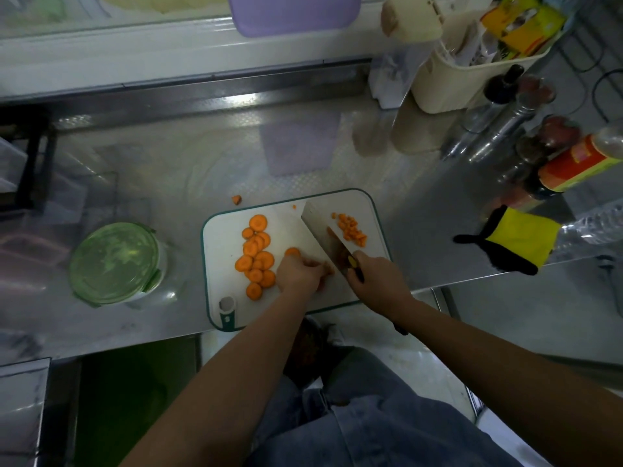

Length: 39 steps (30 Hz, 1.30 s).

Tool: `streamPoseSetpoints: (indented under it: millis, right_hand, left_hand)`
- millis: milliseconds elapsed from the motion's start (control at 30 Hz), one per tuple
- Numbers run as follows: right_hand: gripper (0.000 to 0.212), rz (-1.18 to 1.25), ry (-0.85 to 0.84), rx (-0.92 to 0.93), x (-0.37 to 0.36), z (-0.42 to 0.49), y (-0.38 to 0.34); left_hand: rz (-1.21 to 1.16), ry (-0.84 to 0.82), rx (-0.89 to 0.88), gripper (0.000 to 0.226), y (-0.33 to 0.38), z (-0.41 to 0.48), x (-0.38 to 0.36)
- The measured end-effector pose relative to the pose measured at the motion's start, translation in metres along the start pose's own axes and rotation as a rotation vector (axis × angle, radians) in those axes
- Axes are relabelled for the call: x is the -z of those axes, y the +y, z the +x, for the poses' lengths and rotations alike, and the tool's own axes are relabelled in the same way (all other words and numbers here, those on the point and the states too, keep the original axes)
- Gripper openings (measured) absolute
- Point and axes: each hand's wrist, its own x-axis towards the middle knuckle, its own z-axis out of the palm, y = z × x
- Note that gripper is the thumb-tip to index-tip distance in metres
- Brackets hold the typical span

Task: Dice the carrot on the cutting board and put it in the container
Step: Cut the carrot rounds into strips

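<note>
Sliced orange carrot rounds (256,257) lie in a loose heap on the left half of the white plastic cutting board with a teal rim (286,227). A small pile of diced orange carrot cubes (352,230) sits on the board's far right part.

Between the two piles, the left hand (298,273) is palm down. Its fingers are curled over a small carrot piece (328,269), pinning it to the board right beside the blade.

The right hand (374,278) is wrapped round the yellow-and-black handle of a broad steel cleaver (325,235). The blade slants away towards the board's far edge, and its edge looks to be down on the board. Both bare forearms reach in from the near side and converge over the board's near edge.

A stray carrot end (237,199) lies on the steel counter (188,170) just beyond the board's far left corner. A round clear container with a green lid (114,262), closed, stands on the counter left of the board. A yellow and black glove (515,242) lies right of the board.
</note>
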Motion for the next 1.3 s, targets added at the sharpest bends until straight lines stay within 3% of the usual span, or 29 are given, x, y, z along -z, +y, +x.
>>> streamPoseSetpoints:
  millis: [100, 200, 300, 367, 500, 600, 700, 800, 933, 1033, 1133, 1300]
  right_hand:
    - [0.018, -0.024, -0.013, 0.025, -0.001, -0.003, -0.001]
    - [0.017, -0.05, 0.013, 0.043, 0.001, -0.005, 0.001]
    - [0.016, -0.051, 0.059, 0.038, 0.007, -0.005, -0.001]
    - [0.015, -0.064, 0.078, 0.033, 0.01, -0.006, -0.004]
    - [0.015, -0.125, 0.073, 0.059, 0.008, -0.01, -0.011]
    - [0.022, -0.159, 0.074, 0.1, 0.005, -0.015, -0.013]
    - [0.032, 0.012, 0.067, 0.192, 0.006, -0.019, -0.011]
    - [0.039, 0.196, 0.061, 0.143, 0.009, -0.011, -0.002]
    - [0.017, 0.368, 0.147, 0.105, 0.011, 0.006, 0.004]
    - [0.032, 0.464, 0.056, 0.124, 0.013, 0.017, -0.013]
    - [0.039, 0.417, -0.024, 0.18, 0.005, 0.027, -0.025]
    - [0.016, 0.355, -0.012, 0.179, -0.002, 0.036, -0.026]
  left_hand:
    - [-0.029, -0.026, -0.022, 0.021, 0.002, -0.006, 0.002]
    - [-0.06, -0.021, -0.041, 0.04, 0.004, -0.012, 0.005]
    - [-0.144, 0.019, -0.062, 0.032, 0.007, -0.017, 0.007]
    - [-0.178, 0.056, -0.084, 0.039, 0.013, -0.023, 0.011]
    - [-0.42, 0.009, -0.073, 0.053, 0.033, -0.041, 0.014]
    - [-0.345, -0.004, -0.132, 0.043, 0.035, -0.041, 0.01]
    - [-0.211, 0.105, -0.172, 0.029, 0.032, -0.037, 0.012]
    - [-0.168, 0.158, -0.182, 0.023, 0.028, -0.036, 0.02]
    - [-0.164, 0.161, -0.146, 0.027, 0.02, -0.033, 0.024]
    - [-0.151, 0.149, -0.148, 0.031, 0.02, -0.037, 0.026]
    - [-0.199, 0.137, -0.122, 0.03, 0.02, -0.041, 0.027]
    - [-0.31, 0.153, -0.089, 0.031, 0.014, -0.044, 0.032]
